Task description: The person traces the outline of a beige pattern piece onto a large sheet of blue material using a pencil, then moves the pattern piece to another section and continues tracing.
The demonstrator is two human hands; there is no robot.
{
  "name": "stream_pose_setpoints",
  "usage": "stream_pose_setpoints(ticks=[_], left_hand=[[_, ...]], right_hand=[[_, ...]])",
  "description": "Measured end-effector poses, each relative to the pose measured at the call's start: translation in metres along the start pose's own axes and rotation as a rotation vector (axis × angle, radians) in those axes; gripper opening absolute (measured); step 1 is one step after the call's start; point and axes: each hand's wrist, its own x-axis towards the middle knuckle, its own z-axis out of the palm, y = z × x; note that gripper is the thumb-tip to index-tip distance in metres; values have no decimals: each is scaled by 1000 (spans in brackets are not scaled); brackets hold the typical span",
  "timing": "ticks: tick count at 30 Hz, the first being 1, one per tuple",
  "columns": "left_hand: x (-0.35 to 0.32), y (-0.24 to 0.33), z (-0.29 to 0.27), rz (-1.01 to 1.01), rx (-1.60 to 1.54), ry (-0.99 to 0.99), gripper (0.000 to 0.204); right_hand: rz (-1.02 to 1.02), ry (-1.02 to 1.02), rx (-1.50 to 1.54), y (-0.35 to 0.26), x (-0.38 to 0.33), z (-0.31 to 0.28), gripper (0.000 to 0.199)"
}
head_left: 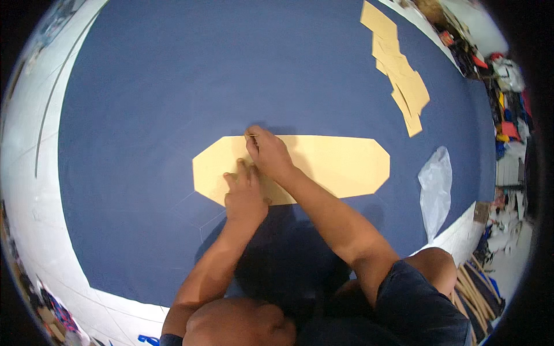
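- Left hand (245, 196) lies flat, palm down, fingers spread a little, pressing on the lower left part of the long tan paper pattern (334, 164). It grips nothing, just holds the sheet down.
- Right hand (268, 153) is at the pattern's top edge, just left of its middle, fingers pinched narrow around a small thin marker (250, 136), too small to tell what kind. The tip sits right at the edge, where the paper meets the cloth.
- The pattern is a long strip with cut corners, lying flat across the middle of the dark blue cloth (173, 86), directly ahead of the person.
- The right forearm crosses over the pattern's lower edge; the hands are close together, almost touching.
- Faint chalk lines (199, 216) show on the cloth just below the pattern's left end.
- A stack of smaller tan pattern pieces (401, 69) lies at the far right of the cloth, well apart.
- A crumpled white plastic bag (435, 187) lies on the cloth near the pattern's right end, not touching it.
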Motion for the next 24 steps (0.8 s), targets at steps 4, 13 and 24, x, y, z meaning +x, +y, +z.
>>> stream_pose_setpoints(ticks=[4,13,24], left_hand=[[-1,10,-9,5,33,-5,99],[2,7,-11,90,157,6,101],[62,19,-19,667,526,-81,112]], right_hand=[[14,96,-18,30,-18,-31,19],[127,282,-46,93,-46,-92,18],[278,266,2,103,-50,-113,23]])
